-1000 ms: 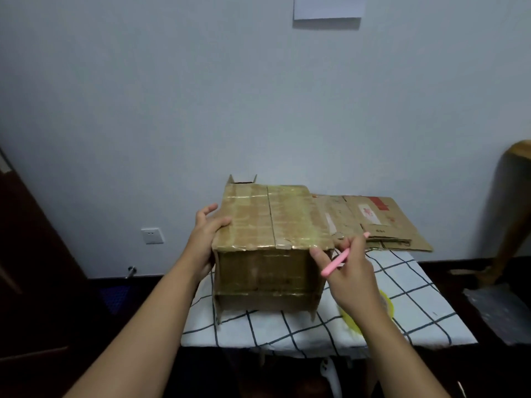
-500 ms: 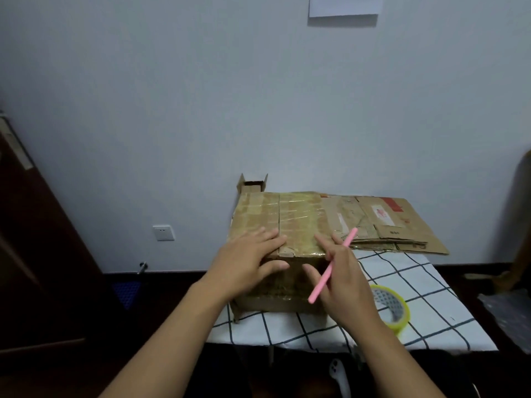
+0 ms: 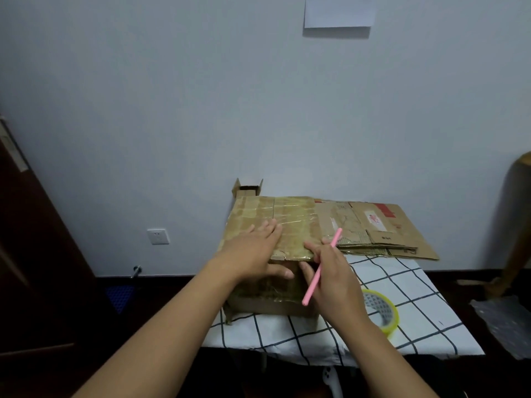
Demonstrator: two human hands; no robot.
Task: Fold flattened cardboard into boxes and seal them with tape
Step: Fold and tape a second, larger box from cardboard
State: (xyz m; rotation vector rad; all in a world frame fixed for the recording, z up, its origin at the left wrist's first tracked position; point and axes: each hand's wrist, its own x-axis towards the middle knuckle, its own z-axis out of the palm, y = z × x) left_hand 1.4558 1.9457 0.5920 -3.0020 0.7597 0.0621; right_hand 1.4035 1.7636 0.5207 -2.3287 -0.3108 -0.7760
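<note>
A brown cardboard box (image 3: 290, 222), its top flaps closed and covered in shiny tape, stands on the checked tablecloth (image 3: 402, 285). My left hand (image 3: 255, 251) lies flat on the box's top near its front edge, fingers straight, thumb over the front face. My right hand (image 3: 330, 278) grips a thin pink stick-like tool (image 3: 321, 267) and touches the box's front right corner with its fingertips. A roll of yellow tape (image 3: 382, 313) lies on the cloth just right of my right wrist. Flattened cardboard sheets (image 3: 382, 228) are stacked behind, to the right of the box.
A small open carton (image 3: 247, 189) stands behind the box against the wall. A dark door (image 3: 34, 254) is at the left, a wall socket (image 3: 158, 236) beside it. A wooden chair leg (image 3: 514, 231) and grey plastic (image 3: 505, 323) lie at the right on the floor.
My left hand moved from the box's left side onto its top and now presses there. My right hand stays at the front right corner with the pink tool. The tape roll came into view.
</note>
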